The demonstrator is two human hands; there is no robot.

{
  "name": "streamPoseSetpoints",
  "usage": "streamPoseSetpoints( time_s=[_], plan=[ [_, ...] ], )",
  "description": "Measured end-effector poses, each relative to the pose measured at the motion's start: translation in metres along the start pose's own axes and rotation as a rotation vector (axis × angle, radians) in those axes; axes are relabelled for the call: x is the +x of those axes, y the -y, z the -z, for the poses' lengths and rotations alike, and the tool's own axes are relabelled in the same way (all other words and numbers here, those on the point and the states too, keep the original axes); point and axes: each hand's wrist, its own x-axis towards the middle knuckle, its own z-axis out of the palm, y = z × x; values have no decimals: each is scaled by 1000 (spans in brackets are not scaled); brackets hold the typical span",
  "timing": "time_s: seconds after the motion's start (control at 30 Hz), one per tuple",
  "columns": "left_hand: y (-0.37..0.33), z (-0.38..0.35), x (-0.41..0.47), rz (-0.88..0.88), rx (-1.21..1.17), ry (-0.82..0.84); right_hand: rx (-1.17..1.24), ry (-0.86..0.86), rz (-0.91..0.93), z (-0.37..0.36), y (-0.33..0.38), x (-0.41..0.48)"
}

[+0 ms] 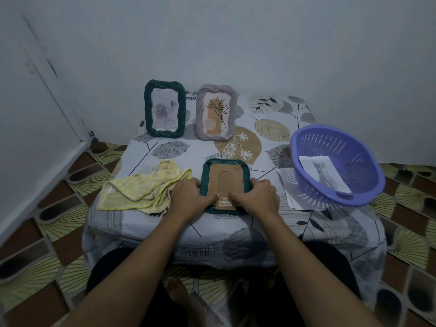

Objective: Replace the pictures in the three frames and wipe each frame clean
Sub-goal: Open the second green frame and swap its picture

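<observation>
A dark green frame (225, 164) lies face down at the front middle of the table, its brown cardboard back and stand facing up. My left hand (191, 194) grips its left edge, thumb pressing the cardboard near the bottom. My right hand (257, 193) grips the right edge, thumb likewise on the backing. Two frames stand upright at the back: a dark green frame (164, 109) with a grey rose picture and a mauve frame (215, 112) with a plant drawing. A yellow cloth (144, 187) lies crumpled left of my left hand, touching it.
A purple plastic basket (337, 164) sits at the right, tilted, holding a cat picture (323, 173). More paper sheets (289, 190) lie under its near side. The low table has a leaf-patterned cover (271, 135). The wall is close behind; patterned floor tiles surround the table.
</observation>
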Motion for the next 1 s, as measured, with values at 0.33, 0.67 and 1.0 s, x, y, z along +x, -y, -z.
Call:
streamPoseSetpoints(
  time_s=[0.33, 0.67, 1.0],
  plan=[
    [3, -2, 4, -3, 87, 49, -115, 23, 290, -12, -4, 15],
    [4, -2, 30, -67, -75, 113, -268, 65, 373, -21, -10, 23],
    [-11, -6, 79, -84, -37, 29, -233, 43, 380, -23, -12, 25]
  ],
)
